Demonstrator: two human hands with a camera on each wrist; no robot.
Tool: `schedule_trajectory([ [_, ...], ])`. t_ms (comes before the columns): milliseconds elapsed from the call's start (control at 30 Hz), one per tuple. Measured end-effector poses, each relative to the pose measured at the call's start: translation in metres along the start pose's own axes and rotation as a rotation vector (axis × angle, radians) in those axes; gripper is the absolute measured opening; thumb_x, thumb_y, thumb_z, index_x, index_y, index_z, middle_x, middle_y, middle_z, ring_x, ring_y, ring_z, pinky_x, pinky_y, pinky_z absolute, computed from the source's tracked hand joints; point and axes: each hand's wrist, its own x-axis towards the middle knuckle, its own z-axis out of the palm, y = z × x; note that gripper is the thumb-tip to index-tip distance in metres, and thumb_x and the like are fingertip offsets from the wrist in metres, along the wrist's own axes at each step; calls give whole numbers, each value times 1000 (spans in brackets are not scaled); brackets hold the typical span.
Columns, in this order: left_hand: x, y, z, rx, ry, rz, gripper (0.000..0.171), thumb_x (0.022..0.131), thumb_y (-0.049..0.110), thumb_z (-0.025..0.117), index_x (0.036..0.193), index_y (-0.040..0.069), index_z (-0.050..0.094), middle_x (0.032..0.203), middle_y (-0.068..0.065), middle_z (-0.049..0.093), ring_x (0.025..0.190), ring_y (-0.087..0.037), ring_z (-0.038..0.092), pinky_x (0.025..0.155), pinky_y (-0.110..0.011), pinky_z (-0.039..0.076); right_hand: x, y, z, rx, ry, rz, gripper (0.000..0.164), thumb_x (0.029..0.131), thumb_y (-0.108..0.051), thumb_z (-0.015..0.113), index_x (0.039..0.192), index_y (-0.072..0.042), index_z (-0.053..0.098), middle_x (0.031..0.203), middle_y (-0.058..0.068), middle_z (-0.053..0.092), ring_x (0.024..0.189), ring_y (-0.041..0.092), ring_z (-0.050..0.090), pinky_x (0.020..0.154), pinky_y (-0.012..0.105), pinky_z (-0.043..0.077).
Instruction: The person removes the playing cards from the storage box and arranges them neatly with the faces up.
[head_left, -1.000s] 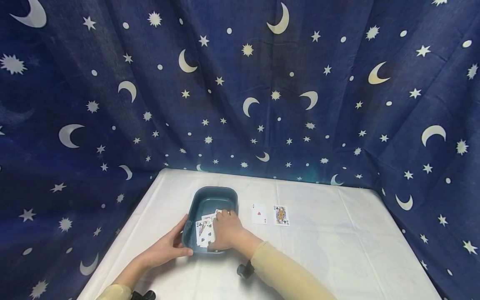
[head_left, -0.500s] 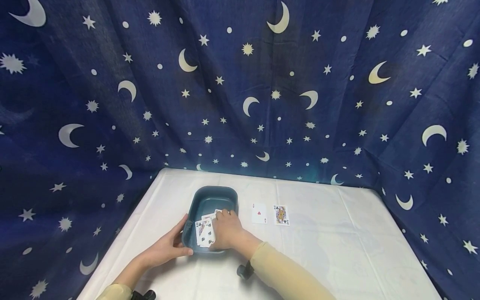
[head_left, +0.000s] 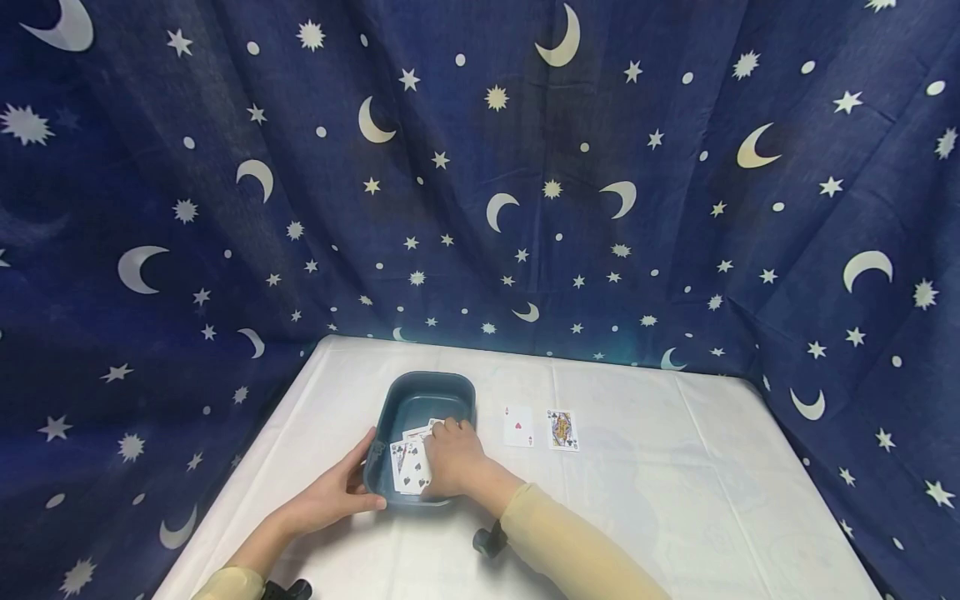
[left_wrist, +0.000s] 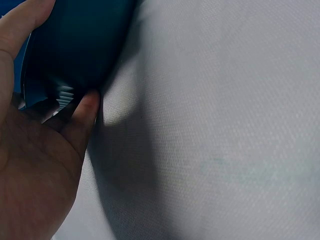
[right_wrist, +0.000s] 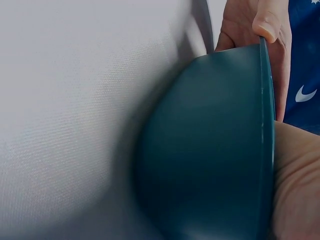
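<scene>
A dark teal rectangular tub (head_left: 422, 407) stands on the white-covered table, with overlapping face-up playing cards (head_left: 414, 473) at its near end. My left hand (head_left: 333, 497) grips the tub's near left corner, thumb on the near rim and fingers against the outer side. In the left wrist view that hand (left_wrist: 42, 155) holds the tub's wall (left_wrist: 80, 37). My right hand (head_left: 453, 460) reaches over the right rim and holds a spade card, its fingers curled over the card. In the right wrist view the tub's side (right_wrist: 210, 145) hides the right fingertips.
To the tub's right lie an ace of hearts (head_left: 518, 427) and a face card of clubs (head_left: 562, 430), side by side and face up. A dark blue curtain (head_left: 480, 167) with moons and stars rises behind and around the white tabletop (head_left: 660, 500).
The spade card under my right hand has slid slightly left, covering more of the face card beneath it. My right thumb has shifted a little. The left hand and tub stay put.
</scene>
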Motion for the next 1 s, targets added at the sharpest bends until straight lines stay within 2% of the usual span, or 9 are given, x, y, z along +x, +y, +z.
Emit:
schedule_trajectory([
  [467,0,1,1,17,13,-33,115,86,23,85,167,24,3,168,-24,9,142,-49,39,105,-38,50,2,0,-3,40,2,18,89,64,-73,83,125,-10,68,120,3,62,108,20,53,95,37,46],
  [767,1,5,2,47,29,-67,116,85,28,86,167,24,4,169,-23,10,143,-48,39,107,-45,48,4,0,-1,67,10,33,91,60,-68,88,127,-9,67,119,5,63,105,21,53,94,38,47],
  [1000,1,5,2,47,28,-70,116,85,28,86,167,25,4,170,-21,7,144,-47,36,107,-42,48,3,0,0,81,14,35,92,61,-68,88,129,-10,66,121,6,63,108,22,53,95,39,47],
])
